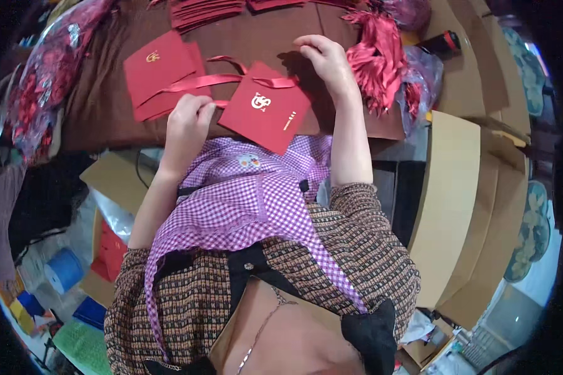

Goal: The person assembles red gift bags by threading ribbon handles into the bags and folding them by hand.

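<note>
Far left: clear plastic bag (pixel 44 75) on the brown table (pixel 100 112), stuffed with red items; contents too blurred to tell apart.

Near left, on the floor: open cardboard box (pixel 109 247) with red sheets inside. Blue roll (pixel 64 270) just left of it.

Left of centre on the table: flat red paper bags (pixel 159 72) in a loose pile, each with a gold mark. A red ribbon (pixel 200 81) runs across them toward the right.

Left hand (pixel 187 122) sits at the near table edge, knuckles up, fingers curled and pinching the left corner of the red gift bag (pixel 266 115). That bag lies flat and tilted, centre of the table edge, white emblem upward, between both hands.

Far centre: stack of red envelopes (pixel 206 12).

Right hand (pixel 325 62) is raised beyond the gift bag, forearm stretched away from the body, fingers bent narrow, tips close together; whether they hold the ribbon end I cannot tell.

Right of it: bundle of red tassels (pixel 375 59), touching a clear bag (pixel 422 81). Far right: flattened cardboard sheets (pixel 450 200).
</note>
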A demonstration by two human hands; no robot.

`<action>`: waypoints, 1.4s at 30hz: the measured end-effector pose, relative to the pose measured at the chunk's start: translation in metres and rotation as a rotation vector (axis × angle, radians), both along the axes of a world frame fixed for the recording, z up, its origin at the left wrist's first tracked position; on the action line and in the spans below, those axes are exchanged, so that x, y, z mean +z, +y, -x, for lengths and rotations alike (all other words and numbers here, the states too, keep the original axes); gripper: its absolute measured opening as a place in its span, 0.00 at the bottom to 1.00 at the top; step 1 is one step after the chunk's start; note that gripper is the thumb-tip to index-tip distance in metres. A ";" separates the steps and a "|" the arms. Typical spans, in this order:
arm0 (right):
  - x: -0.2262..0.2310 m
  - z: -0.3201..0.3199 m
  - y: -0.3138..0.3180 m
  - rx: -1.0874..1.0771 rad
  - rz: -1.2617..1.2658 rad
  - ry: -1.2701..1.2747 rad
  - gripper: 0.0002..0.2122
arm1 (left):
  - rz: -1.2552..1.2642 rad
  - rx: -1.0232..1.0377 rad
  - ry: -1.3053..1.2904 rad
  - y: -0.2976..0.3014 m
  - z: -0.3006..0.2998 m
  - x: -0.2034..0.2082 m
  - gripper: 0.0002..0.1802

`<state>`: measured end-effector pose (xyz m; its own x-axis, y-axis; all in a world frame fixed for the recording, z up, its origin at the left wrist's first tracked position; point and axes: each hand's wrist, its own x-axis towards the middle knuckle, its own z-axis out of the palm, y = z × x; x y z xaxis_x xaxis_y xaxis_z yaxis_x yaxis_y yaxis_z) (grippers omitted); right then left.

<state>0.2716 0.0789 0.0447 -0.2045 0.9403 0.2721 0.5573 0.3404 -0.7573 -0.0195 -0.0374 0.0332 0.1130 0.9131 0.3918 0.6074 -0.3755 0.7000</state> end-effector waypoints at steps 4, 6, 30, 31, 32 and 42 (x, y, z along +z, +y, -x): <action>0.000 -0.025 -0.019 -0.134 0.032 -0.054 0.09 | 0.143 0.004 -0.015 -0.003 -0.014 -0.012 0.09; 0.001 -0.031 -0.025 -0.184 0.127 -0.122 0.10 | 0.147 -0.010 0.007 0.002 -0.018 -0.018 0.10; -0.004 0.010 -0.041 -0.254 0.192 0.706 0.04 | 0.252 0.080 -0.035 0.001 -0.033 -0.016 0.12; 0.008 0.021 -0.047 -0.206 0.092 0.813 0.03 | 0.265 0.062 -0.051 0.001 -0.034 -0.016 0.11; 0.011 0.027 -0.048 -0.192 0.087 0.898 0.03 | 0.277 0.062 -0.042 0.003 -0.035 -0.015 0.11; 0.003 0.088 -0.070 0.214 0.183 0.945 0.04 | 0.383 0.095 -0.048 0.009 -0.035 -0.012 0.10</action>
<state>0.1836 0.0089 0.0476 -0.1485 0.9526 0.2656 -0.3638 0.1971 -0.9104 0.0155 -0.0285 0.0213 0.0106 0.9997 0.0235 0.5899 -0.0252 0.8070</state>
